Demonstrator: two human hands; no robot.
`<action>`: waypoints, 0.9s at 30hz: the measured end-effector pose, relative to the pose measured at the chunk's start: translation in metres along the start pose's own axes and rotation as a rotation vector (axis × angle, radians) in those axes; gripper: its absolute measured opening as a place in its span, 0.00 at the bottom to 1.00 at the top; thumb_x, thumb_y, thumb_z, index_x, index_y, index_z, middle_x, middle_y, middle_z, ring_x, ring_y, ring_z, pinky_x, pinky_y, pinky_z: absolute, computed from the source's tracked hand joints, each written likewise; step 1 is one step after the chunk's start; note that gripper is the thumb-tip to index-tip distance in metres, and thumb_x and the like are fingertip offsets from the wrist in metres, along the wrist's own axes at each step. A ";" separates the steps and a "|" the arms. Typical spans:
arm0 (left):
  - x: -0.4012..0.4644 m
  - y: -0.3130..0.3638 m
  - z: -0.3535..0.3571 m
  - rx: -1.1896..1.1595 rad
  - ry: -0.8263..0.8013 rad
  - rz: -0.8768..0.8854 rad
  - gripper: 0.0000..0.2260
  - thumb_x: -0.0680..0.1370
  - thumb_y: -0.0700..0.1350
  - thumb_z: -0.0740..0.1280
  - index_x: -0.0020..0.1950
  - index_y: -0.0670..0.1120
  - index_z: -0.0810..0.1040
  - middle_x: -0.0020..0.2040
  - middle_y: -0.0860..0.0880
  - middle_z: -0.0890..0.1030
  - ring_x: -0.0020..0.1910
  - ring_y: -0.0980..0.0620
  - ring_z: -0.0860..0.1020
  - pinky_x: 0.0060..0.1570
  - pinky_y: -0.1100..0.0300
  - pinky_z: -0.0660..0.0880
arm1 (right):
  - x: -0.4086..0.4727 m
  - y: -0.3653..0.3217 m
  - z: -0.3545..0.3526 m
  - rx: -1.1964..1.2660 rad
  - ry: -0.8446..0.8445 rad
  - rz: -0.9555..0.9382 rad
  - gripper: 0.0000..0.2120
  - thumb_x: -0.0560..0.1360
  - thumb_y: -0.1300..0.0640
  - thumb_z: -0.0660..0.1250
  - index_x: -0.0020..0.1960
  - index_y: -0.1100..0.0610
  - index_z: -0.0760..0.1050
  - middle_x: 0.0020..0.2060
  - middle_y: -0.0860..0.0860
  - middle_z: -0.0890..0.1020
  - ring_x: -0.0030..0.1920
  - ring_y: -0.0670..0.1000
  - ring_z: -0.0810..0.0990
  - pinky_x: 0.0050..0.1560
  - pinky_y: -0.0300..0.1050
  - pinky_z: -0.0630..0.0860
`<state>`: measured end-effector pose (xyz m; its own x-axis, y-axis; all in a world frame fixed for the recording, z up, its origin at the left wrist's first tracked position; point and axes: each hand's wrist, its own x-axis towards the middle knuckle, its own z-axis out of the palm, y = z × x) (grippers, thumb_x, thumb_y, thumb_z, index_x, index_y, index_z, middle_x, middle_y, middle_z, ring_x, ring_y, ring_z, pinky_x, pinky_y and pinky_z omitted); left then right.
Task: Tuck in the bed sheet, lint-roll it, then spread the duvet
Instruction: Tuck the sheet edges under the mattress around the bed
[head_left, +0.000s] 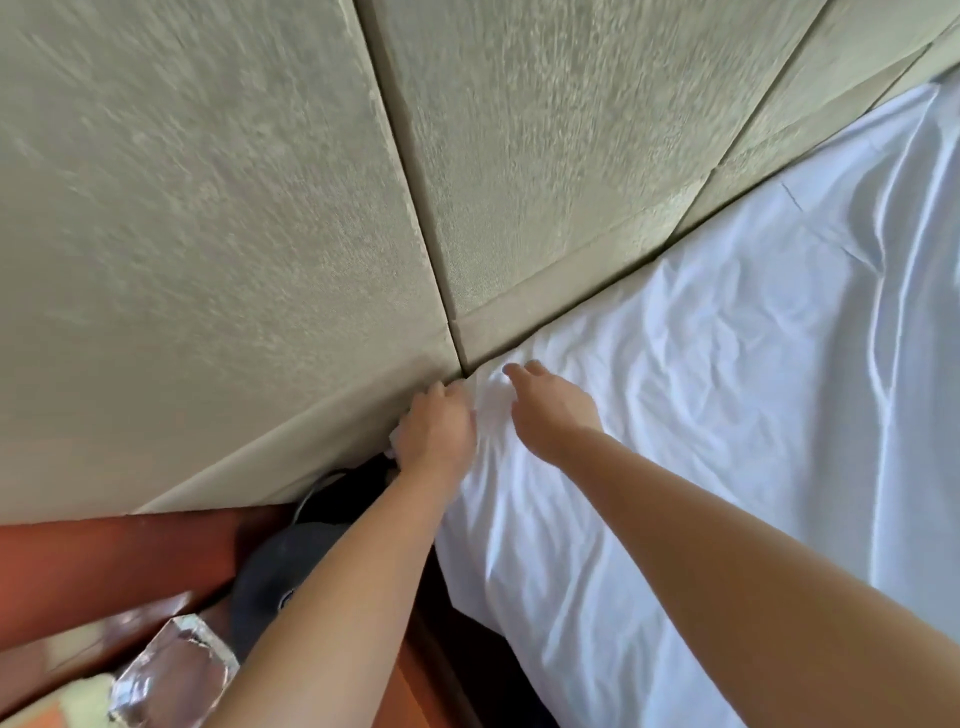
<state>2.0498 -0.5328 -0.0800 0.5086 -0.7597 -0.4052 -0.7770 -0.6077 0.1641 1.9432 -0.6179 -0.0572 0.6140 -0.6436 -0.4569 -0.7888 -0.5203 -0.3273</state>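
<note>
L hand curls round the sheet corner at the headboard, pinching fabric. R hand lies flat on sheet, fingers relaxed. Sheet wrinkled, bed edge runs from the near side up to the headboard.

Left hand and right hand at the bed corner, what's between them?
In the head view, only a bunched, wrinkled strip of the white bed sheet lies between the left hand and the right hand; nothing else sits there.
</note>
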 end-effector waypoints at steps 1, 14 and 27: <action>0.004 -0.001 0.001 0.005 0.014 0.008 0.10 0.81 0.44 0.56 0.58 0.43 0.73 0.56 0.45 0.74 0.56 0.43 0.74 0.50 0.47 0.75 | 0.008 -0.001 0.000 -0.028 -0.001 -0.001 0.25 0.78 0.64 0.55 0.74 0.52 0.59 0.64 0.52 0.69 0.57 0.57 0.76 0.43 0.46 0.68; 0.013 -0.023 0.020 -0.116 -0.017 0.128 0.22 0.81 0.55 0.55 0.73 0.47 0.65 0.66 0.46 0.71 0.66 0.46 0.67 0.64 0.49 0.68 | 0.040 -0.008 -0.007 -0.432 0.004 -0.235 0.13 0.78 0.66 0.56 0.59 0.56 0.69 0.57 0.52 0.78 0.60 0.55 0.75 0.44 0.44 0.65; 0.021 -0.029 0.030 -0.224 0.174 0.197 0.15 0.80 0.49 0.58 0.52 0.42 0.80 0.46 0.44 0.79 0.48 0.43 0.77 0.45 0.46 0.75 | 0.050 0.000 0.026 -0.384 0.406 -0.496 0.14 0.65 0.61 0.52 0.35 0.57 0.77 0.27 0.50 0.75 0.25 0.51 0.76 0.20 0.34 0.56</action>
<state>2.0715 -0.5245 -0.1205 0.4273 -0.8839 -0.1900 -0.7756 -0.4664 0.4254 1.9730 -0.6357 -0.1013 0.9157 -0.4005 0.0344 -0.3975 -0.9150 -0.0693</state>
